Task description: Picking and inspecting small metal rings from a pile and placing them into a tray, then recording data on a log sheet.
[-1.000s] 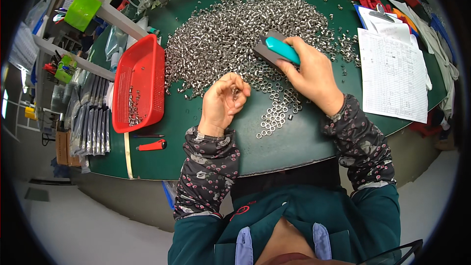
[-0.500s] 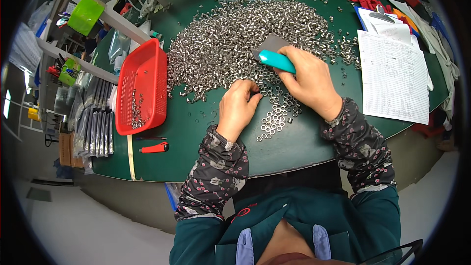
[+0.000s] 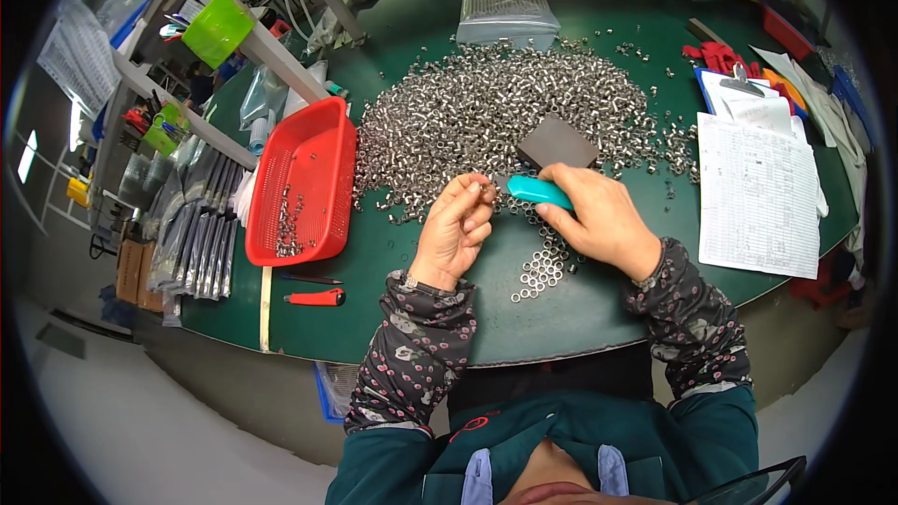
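Note:
My right hand [image 3: 603, 220] grips a teal utility knife [image 3: 540, 190] whose blade points left. Thumb and fingertips of my left hand [image 3: 453, 234] pinch a small metal ring [image 3: 484, 186], mostly covered by the fingers. The knife's blade tip is close beside that ring; whether they touch I cannot tell. Just beyond the knife, a dark grey block [image 3: 558, 142] rests on the near side of a wide pile of short metal rings [image 3: 496, 98]. Between my hands and toward me, several rings [image 3: 540, 277] lie flat on the green table [image 3: 430, 337].
At the left stands a red plastic basket [image 3: 348, 168] with a few rings inside. A red utility knife [image 3: 316, 298] lies in front of it. Papers [image 3: 758, 196] and a clipboard [image 3: 741, 84] are at the right. A clear plastic bag [image 3: 508, 0] lies behind the pile.
My left hand has come up off the rings with one pinched in its fingertips. The teal knife has moved away from the block toward that hand. The whole view has shifted slightly.

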Available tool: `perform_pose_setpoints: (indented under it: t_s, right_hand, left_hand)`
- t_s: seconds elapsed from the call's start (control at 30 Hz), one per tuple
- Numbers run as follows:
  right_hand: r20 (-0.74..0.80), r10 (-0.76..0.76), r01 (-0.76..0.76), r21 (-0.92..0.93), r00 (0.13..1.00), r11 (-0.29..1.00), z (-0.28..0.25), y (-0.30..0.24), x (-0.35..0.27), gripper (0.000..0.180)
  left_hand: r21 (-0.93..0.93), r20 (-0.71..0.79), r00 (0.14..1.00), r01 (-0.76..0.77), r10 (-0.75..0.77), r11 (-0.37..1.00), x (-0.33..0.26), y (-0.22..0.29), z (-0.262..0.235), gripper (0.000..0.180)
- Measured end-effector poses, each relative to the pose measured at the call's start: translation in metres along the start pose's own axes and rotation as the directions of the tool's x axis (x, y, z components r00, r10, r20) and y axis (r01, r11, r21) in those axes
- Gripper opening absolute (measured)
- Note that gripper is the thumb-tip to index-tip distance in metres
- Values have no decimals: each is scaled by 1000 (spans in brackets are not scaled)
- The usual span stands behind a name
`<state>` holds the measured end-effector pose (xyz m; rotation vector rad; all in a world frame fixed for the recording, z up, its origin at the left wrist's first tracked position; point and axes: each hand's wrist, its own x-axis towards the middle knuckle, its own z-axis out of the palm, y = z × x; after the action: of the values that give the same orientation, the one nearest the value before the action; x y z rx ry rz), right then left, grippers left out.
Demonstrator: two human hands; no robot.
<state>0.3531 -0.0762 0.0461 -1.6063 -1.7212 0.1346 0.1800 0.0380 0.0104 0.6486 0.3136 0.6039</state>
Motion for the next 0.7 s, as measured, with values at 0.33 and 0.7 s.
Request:
perform_pose_setpoints:
  t_s: [0.33, 0.7]
  right_hand:
    - [76, -12, 10, 34, 997, 999, 4, -3, -2, 25]
    - [91, -11, 19, -90, 996, 996, 5, -3, -3, 26]
  left_hand:
    - [41, -16, 999, -42, 43, 998, 2, -3, -1, 13]
    - [156, -101, 992, -63, 79, 986, 2, -6, -3, 14]
